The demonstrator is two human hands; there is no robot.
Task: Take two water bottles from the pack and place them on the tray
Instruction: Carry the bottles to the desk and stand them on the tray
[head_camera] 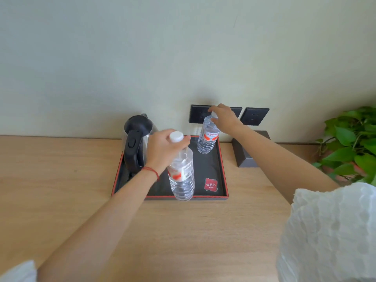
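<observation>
A black tray point(221, 171) with a red rim lies on the wooden table against the wall. My right hand point(224, 119) grips the neck of a clear water bottle point(208, 140) that stands upright at the tray's far right corner. My left hand point(162, 148) holds a second clear water bottle point(182, 178) by its neck just under the white cap; this bottle hangs tilted over the tray's front edge. Both bottles have red and white labels. The pack is not in view.
A steel kettle with a black handle point(135, 143) stands on the tray's left side. A dark box point(247, 153) sits right of the tray. Black wall sockets point(254, 116) are behind. A green plant point(354, 143) fills the right edge.
</observation>
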